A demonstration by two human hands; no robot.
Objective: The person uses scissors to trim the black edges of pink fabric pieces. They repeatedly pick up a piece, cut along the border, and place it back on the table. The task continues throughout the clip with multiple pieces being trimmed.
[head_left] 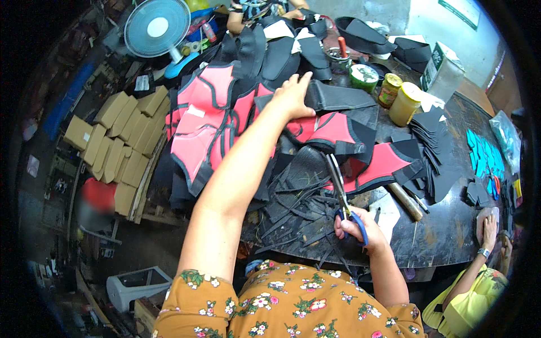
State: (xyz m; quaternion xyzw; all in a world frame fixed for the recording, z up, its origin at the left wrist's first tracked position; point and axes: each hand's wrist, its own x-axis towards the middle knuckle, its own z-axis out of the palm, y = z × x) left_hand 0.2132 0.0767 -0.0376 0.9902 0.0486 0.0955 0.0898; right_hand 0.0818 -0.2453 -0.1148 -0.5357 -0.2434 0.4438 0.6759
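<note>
Pink-and-black pieces (197,132), one heap mid-table; one pair of blue-handled scissors (341,190) at its near right side.
Heap: overlapped, total not countable; two pink ends point right. White-and-green can (443,73): 1, far right. Left hand (290,100): fingers spread, palm down over heap; cannot tell if it pinches anything. Right hand (363,230): curled round scissor handles, blades pointing away from body. Yellow jar (404,107): 1. Green tub (363,79): 1. Rod (406,203): 1, right of scissors. Black scraps (307,211): many, loose, uncounted. Surface: dark table (434,239), scuffed, glossy at right. Room: tan boxes (115,135) stacked left, more than ten; other people, 2, one beyond table (259,8), one lower right in yellow (470,301); blue fan (158,28), 1, upper left.
</note>
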